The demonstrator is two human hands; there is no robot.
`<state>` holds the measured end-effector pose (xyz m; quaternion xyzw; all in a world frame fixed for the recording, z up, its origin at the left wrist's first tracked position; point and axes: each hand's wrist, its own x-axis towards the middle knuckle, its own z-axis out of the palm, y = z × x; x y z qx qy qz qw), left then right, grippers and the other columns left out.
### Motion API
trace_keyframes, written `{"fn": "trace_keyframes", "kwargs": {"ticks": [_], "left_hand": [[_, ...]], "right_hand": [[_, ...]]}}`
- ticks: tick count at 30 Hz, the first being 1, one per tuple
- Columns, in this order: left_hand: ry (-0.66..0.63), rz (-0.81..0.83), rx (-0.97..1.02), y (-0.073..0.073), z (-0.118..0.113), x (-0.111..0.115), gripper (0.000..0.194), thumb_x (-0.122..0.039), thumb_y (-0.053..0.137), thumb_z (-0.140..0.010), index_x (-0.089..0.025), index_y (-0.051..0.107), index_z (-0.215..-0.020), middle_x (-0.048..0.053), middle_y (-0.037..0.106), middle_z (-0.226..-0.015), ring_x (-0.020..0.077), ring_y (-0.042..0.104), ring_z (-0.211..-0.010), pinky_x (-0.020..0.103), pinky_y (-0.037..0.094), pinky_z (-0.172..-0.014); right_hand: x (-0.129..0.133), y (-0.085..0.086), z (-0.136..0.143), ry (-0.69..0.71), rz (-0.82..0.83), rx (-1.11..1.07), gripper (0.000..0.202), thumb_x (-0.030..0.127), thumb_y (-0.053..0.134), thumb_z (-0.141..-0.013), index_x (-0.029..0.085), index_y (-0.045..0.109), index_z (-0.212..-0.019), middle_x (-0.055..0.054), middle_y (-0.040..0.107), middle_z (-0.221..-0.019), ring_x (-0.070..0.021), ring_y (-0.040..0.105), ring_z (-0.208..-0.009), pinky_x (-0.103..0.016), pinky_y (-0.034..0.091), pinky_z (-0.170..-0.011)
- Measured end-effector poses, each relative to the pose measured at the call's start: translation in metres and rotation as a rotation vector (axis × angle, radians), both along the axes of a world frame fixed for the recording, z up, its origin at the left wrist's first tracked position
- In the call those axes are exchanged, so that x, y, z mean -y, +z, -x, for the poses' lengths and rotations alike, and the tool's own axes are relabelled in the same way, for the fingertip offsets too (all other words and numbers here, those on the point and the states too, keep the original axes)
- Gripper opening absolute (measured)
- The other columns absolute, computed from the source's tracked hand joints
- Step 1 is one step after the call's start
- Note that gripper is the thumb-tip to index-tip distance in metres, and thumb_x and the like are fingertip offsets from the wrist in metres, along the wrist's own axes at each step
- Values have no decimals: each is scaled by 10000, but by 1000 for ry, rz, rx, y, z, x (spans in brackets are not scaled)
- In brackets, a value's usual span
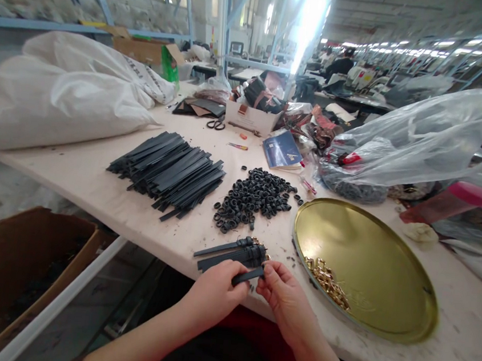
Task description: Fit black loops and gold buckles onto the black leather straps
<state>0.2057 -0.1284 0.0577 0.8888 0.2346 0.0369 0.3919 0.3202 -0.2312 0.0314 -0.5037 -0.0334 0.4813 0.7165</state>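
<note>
Near the table's front edge, my left hand is closed around a dark strap. The fingertips of my right hand pinch the strap's right end. Just beyond my hands lies a small stack of dark straps with loops and gold-coloured metal parts at their right ends. Farther back is a pile of small black loops. Left of it lies a large heap of flat dark strips. On the right, a round gold tray holds gold-coloured metal pieces.
A white sack fills the table's left side. Behind the piles are scissors, a white box and a blue booklet. Clear plastic bags and a pink-lidded container stand right. A cardboard box sits lower left.
</note>
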Motion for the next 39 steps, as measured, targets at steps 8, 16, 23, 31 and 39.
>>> {"fn": "trace_keyframes", "kwargs": {"ticks": [8,16,23,31,39], "left_hand": [[31,239,30,1,2,-5,396,-490,359,-847,-182,606,-866,13,601,-838,167,527,-790,232,358,-666],[139,228,78,-3,1,-5,310,-393,394,-850,-162,528,-691,-18,536,-672,124,474,-644,218,323,-583],[-15,121,20,2,1,5,270,-303,418,-837,-159,560,-657,-3,538,-672,130,478,-662,221,310,-582],[-212,680,-88,23,15,-6,408,-230,364,-839,-213,401,-1245,-45,535,-633,92,497,-506,188,389,-522],[51,537,160,2,4,-20,361,-397,415,-840,-191,534,-1111,26,588,-836,164,512,-810,232,402,-721]], "right_hand": [[0,6,6,46,-12,-39,237,324,734,-642,161,596,-744,28,602,-666,-65,519,-546,-191,457,-552],[4,5,14,-1,-54,-153,243,286,744,-641,187,584,-796,41,604,-673,-58,546,-568,-187,476,-580],[12,-2,18,92,31,174,226,329,711,-669,191,570,-780,52,597,-637,-69,528,-573,-200,437,-590],[14,15,-8,229,124,390,241,370,696,-655,180,584,-753,46,564,-509,-97,487,-524,-226,383,-571],[-13,10,0,328,-47,311,302,409,691,-644,186,607,-830,8,594,-710,-122,519,-630,-245,401,-609]]}}
